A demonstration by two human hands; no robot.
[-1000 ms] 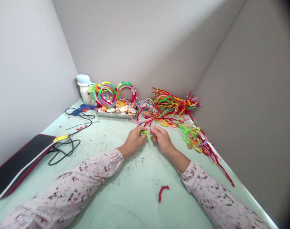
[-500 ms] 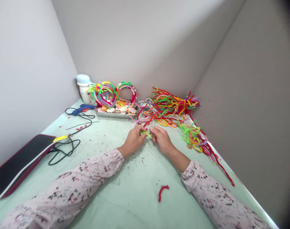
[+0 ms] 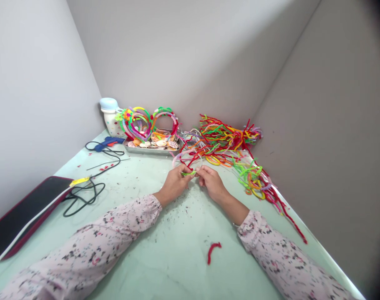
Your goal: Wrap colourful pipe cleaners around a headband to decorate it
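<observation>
The green pipe cleaner is in front of you at the middle of the table, a short fuzzy length between your two hands. Your left hand has it pinched, thumb and forefinger closed with no gap. Your right hand bends its fingers in at the other end — whether they are closed on that tip or only brush it is too small to tell. Just beyond your fingertips lie red stems, velvety and bent, beside a pale curved strand. Past them a shallow metal tray holds ridged seashells, with fuzzy, many-coloured hoops above. To its right spreads a soft heap of pipe cleaners; a green, looped tangle sits nearer. On your left is a blue glue gun with a smooth black cable. Nearest you, a hooked red piece lies alone.
</observation>
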